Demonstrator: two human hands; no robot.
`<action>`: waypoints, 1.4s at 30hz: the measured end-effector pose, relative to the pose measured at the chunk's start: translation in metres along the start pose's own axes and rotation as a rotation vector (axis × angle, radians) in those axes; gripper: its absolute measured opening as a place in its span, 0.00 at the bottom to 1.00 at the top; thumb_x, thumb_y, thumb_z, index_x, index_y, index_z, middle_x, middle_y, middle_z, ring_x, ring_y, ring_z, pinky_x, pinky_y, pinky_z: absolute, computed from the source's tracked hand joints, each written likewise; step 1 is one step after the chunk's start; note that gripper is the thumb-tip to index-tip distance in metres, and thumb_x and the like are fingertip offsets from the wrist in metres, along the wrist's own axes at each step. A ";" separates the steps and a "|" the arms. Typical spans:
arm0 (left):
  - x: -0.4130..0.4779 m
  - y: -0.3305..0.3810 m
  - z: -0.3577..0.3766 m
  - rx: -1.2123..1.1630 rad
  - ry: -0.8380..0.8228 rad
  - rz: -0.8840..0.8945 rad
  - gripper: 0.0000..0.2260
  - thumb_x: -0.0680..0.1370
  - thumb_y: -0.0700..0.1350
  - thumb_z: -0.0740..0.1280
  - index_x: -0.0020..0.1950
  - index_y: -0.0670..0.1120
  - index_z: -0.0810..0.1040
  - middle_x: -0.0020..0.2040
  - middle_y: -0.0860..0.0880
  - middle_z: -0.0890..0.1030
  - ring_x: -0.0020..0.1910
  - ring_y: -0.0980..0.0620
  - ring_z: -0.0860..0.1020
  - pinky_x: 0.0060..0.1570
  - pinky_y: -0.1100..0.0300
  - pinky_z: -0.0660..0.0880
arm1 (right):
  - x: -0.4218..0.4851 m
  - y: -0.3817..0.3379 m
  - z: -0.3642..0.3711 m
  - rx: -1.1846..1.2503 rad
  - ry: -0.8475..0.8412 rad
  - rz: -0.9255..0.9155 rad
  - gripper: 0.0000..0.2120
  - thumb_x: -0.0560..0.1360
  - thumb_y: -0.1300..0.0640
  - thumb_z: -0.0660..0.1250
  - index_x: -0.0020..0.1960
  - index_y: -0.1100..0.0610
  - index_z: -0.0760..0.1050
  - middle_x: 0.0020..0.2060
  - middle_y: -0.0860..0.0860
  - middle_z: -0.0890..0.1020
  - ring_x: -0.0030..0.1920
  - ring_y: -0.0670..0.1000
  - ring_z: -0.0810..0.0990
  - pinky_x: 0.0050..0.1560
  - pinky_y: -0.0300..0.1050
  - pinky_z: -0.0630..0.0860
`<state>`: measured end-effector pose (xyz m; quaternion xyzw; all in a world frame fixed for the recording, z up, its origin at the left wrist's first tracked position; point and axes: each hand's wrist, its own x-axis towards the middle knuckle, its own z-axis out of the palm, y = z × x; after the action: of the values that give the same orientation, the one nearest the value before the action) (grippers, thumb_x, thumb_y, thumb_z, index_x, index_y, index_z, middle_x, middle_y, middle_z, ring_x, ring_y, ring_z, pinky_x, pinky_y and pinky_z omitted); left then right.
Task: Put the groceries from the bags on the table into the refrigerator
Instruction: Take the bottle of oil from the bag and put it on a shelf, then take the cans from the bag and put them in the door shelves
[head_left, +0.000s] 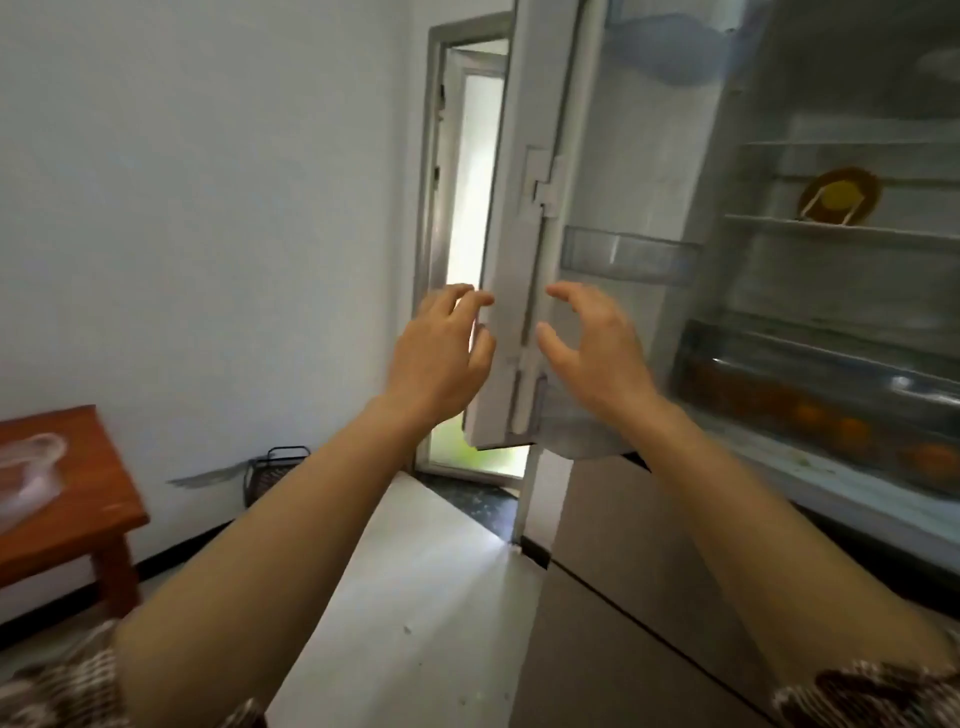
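Note:
The refrigerator (769, 130) stands at the right with its upper door (524, 208) swung wide, edge toward me. My left hand (441, 358) is raised just left of the door's edge, fingers apart, fingertips near or touching it. My right hand (592, 353) hovers on the door's inner side, fingers spread and curled, holding nothing. Inside, a yellow-orange package (839, 197) leans on a shelf, and several oranges (852, 431) lie in the bottom drawer. A clear plastic bag (28, 467) lies on the red-brown wooden table (88, 525) at the far left.
A door bin (628, 254) sticks out from the inner door. Behind the door is an open doorway (467, 260) with bright light. A black wire basket (272, 473) sits on the floor against the white wall. Pale floor (415, 597) runs between table and refrigerator.

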<state>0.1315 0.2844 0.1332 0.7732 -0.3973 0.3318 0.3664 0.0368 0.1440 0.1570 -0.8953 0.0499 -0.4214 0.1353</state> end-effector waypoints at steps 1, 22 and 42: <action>-0.010 -0.024 -0.015 0.036 -0.005 -0.045 0.16 0.78 0.43 0.59 0.66 0.46 0.73 0.66 0.47 0.72 0.66 0.49 0.67 0.61 0.53 0.69 | 0.002 -0.021 0.021 0.021 -0.027 -0.035 0.19 0.77 0.55 0.65 0.67 0.58 0.72 0.63 0.55 0.76 0.64 0.55 0.72 0.64 0.50 0.69; -0.240 -0.485 -0.379 0.655 -0.304 -0.747 0.23 0.82 0.50 0.53 0.76 0.46 0.56 0.76 0.42 0.57 0.75 0.43 0.54 0.70 0.48 0.59 | -0.019 -0.498 0.471 0.070 -0.669 -0.294 0.26 0.78 0.47 0.60 0.74 0.51 0.60 0.71 0.52 0.66 0.71 0.56 0.63 0.67 0.59 0.64; -0.304 -0.878 -0.426 0.588 -0.489 -0.991 0.21 0.82 0.50 0.53 0.75 0.47 0.60 0.75 0.45 0.60 0.74 0.46 0.56 0.67 0.51 0.66 | 0.049 -0.630 0.835 0.044 -0.997 -0.333 0.25 0.79 0.47 0.58 0.74 0.52 0.59 0.70 0.52 0.67 0.69 0.57 0.63 0.67 0.58 0.64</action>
<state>0.6487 1.1161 -0.1598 0.9877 0.0441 0.0315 0.1470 0.6939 0.9050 -0.1358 -0.9799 -0.1724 0.0389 0.0924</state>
